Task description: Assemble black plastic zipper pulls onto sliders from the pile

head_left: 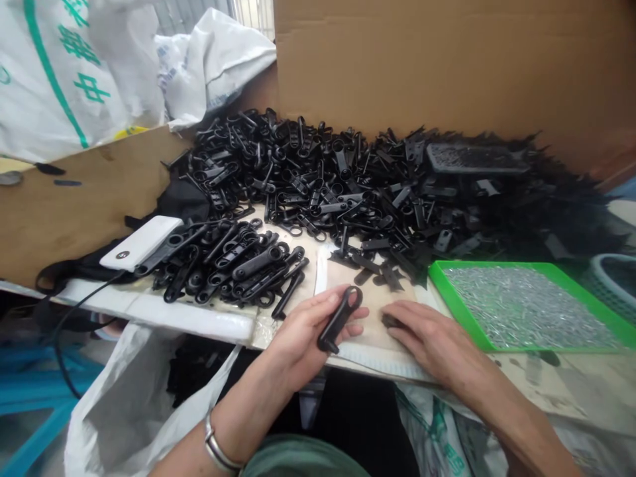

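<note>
My left hand (311, 324) is closed on a black plastic lever (340, 318). The lever has a ring at its upper end and a short peg at its lower end, and it is tilted across the palm. To its right, my right hand (430, 334) rests low over the worktable with bent fingers closed on a small dark piece (391, 320). The fingers hide most of that piece, so its shape cannot be made out. Between the pile and my hands lie a few flat black pieces (377, 270).
Behind is a big heap of black plastic parts (298, 165) against a cardboard wall (447, 66). Similar levers (238, 265) lie at left beside a white power bank (142, 242) with a cable. A green tray (447, 308) of small metal pins stands right. An open white sack (129, 391) hangs below.
</note>
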{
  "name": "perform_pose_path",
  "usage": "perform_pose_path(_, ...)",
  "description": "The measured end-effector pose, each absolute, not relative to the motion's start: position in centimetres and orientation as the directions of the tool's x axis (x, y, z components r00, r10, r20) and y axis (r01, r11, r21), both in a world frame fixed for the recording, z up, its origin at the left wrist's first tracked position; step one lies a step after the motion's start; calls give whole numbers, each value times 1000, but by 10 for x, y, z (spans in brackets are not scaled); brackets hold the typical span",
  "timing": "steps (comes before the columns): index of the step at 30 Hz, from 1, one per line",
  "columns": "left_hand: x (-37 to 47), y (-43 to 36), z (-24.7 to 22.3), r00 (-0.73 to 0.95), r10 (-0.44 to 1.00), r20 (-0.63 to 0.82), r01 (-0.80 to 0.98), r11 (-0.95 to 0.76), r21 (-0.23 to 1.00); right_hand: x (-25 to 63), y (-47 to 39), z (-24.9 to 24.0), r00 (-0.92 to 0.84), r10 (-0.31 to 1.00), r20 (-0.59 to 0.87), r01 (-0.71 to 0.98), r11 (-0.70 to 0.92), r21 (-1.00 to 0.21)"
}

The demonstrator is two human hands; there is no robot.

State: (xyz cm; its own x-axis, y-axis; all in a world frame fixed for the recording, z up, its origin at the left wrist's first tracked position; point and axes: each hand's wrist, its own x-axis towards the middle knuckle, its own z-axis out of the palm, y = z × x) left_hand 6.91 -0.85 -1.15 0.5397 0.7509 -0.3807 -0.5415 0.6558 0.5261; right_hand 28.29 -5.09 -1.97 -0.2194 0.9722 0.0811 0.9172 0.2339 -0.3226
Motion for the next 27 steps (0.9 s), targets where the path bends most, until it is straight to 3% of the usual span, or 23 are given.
perform_pose_path(5, 70, -7, -14, 595, 757, -269, -536, 624, 569, 266, -52, 0, -54, 954, 293, 731, 238, -639)
perform_pose_path(7, 71, -7, -13, 622, 758, -194, -525, 588, 615, 251, -50, 2, -27, 924, 382, 663, 303, -685)
perform_pose_path(11, 71, -10, -8, 637, 764, -99, -504, 510, 697, 232, -41, -8, -58, 853, 518, 687, 411, -600)
perform_pose_path(15, 70, -13, -8, 614, 784, -88, -464, 449, 764, 228, -36, -17, -61, 832, 551, 726, 416, -547)
perform_pose_path(23, 72, -18, -16, 499, 861, -93, -255, 249, 934, 219, -40, -22, 9, 784, 621, 735, 416, -536)
perform_pose_path(27, 73, -20, -15, 526, 842, -122, -302, 319, 898, 219, -35, -24, 68, 774, 629, 688, 420, -592)
